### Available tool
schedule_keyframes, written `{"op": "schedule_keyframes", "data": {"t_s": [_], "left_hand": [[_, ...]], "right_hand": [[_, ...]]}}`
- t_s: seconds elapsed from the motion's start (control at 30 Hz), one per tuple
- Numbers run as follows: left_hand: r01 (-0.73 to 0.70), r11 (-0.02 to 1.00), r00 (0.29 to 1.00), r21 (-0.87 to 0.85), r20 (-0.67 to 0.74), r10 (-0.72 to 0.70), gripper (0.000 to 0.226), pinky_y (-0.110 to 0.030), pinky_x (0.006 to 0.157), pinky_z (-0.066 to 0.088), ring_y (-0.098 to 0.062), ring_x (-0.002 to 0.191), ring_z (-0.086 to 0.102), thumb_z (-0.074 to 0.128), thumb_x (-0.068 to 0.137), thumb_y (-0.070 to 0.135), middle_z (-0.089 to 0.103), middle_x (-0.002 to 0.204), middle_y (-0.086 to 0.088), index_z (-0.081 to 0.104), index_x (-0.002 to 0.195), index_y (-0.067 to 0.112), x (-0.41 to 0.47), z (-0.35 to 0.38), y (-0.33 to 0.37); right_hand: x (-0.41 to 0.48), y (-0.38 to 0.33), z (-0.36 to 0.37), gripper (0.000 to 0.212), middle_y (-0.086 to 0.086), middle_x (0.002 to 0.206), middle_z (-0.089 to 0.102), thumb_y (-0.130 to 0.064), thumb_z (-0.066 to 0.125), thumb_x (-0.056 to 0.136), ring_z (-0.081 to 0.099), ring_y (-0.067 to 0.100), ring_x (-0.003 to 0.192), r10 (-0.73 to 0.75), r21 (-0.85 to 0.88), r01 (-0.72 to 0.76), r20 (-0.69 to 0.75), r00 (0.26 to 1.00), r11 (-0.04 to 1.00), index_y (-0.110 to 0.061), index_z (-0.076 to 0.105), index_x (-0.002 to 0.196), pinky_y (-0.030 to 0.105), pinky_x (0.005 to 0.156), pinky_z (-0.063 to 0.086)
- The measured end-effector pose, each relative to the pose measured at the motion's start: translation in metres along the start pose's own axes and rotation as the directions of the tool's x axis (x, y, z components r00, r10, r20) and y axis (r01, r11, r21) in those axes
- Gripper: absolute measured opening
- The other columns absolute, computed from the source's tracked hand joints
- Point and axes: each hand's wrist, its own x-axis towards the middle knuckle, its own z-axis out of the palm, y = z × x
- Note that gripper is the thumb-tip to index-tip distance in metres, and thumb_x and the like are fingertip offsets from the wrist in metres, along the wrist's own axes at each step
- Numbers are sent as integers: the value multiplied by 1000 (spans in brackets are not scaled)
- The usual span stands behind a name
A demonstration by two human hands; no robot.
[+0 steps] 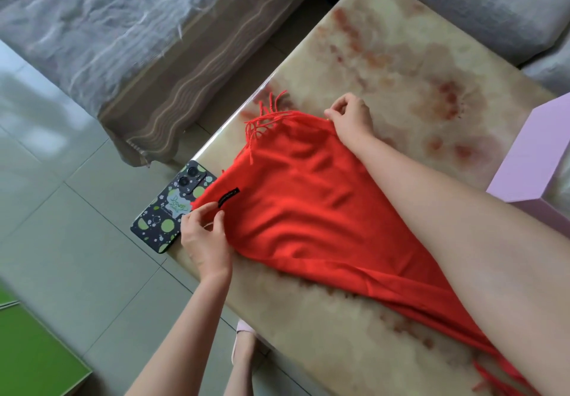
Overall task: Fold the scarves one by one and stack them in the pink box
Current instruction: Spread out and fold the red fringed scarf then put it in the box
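Note:
A red fringed scarf [302, 207] lies spread across the marble-patterned table [385, 65], with a small black label near its left edge. My left hand [205, 238] pinches the scarf's near-left corner beside the label. Its far corner, next to the fringe, is pinched by my right hand [351, 117]; my right forearm lies over the cloth. Only a corner of the pink box [536, 161] shows at the right edge of the table. The scarf's other end trails toward the bottom right, partly hidden under my arm.
A phone [169, 207] in a dark spotted case lies at the table's left edge, touching the scarf. Grey plastic-covered sofas [108, 31] stand to the left and behind the table. Below are a tiled floor, a green board [34, 352] and a foot in a pink slipper [243, 343].

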Motion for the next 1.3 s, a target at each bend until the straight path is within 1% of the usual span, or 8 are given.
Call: {"op": "schedule_keyframes", "data": {"t_s": [0.17,0.37,0.5,0.63,0.83,1.03,1.17,1.3], "left_hand": [[0,1000,1000,-25,8,0,25,3,67,35,2,63,51,61,87,2,51,105,-7,66,110,8,4,-2,0],[-50,998,998,-38,40,51,31,-19,80,43,-11,69,52,60,85,4,56,98,-3,67,112,18,9,2,3],[-30,996,999,-88,42,34,27,-27,88,48,-13,86,60,68,83,11,67,104,-2,68,108,21,15,5,1],[-49,991,999,-126,18,51,36,-7,90,40,-2,95,60,54,85,-3,67,113,2,67,113,16,18,2,0],[-70,993,996,-91,-58,65,44,-26,101,42,-12,110,58,48,86,-3,63,119,2,62,122,18,15,-3,-6],[-27,988,999,154,-33,32,44,-27,102,28,-28,115,41,64,83,10,46,130,-10,60,125,23,16,0,1],[-67,930,996,362,-28,83,58,-42,103,28,-31,120,34,73,73,15,29,139,-10,55,125,32,2,0,9],[-209,897,977,389,47,208,60,-43,104,25,-27,131,26,76,69,15,26,143,-6,54,122,32,-24,8,5]], "right_hand": [[-4,12,14,27,2,109,62,-41,70,80,45,25,114,-124,-244,158,148,981,957,-23,67,100,30,94,31],[-4,7,33,31,4,114,58,-34,70,81,42,26,117,-137,-307,163,105,985,938,-28,65,110,31,96,31],[0,-3,37,14,4,111,59,-33,67,84,43,25,116,-153,-351,157,41,987,923,-26,70,96,31,96,32],[10,-20,33,15,4,104,67,-32,62,86,58,25,106,-60,-220,43,-73,995,975,-24,71,94,29,84,43],[33,-58,20,18,-4,100,71,-28,55,91,63,17,97,-47,-49,38,-200,979,998,-23,68,102,22,70,38],[28,-36,42,49,4,131,59,-5,46,87,53,19,122,-74,-86,93,203,976,992,-20,54,133,26,102,41],[13,-9,34,52,7,144,46,-10,49,88,40,24,134,-157,-293,232,256,954,928,-24,47,138,34,113,27],[6,28,15,57,12,154,29,-15,61,86,31,21,140,-174,-283,243,249,953,928,-19,44,140,36,116,18]]}}
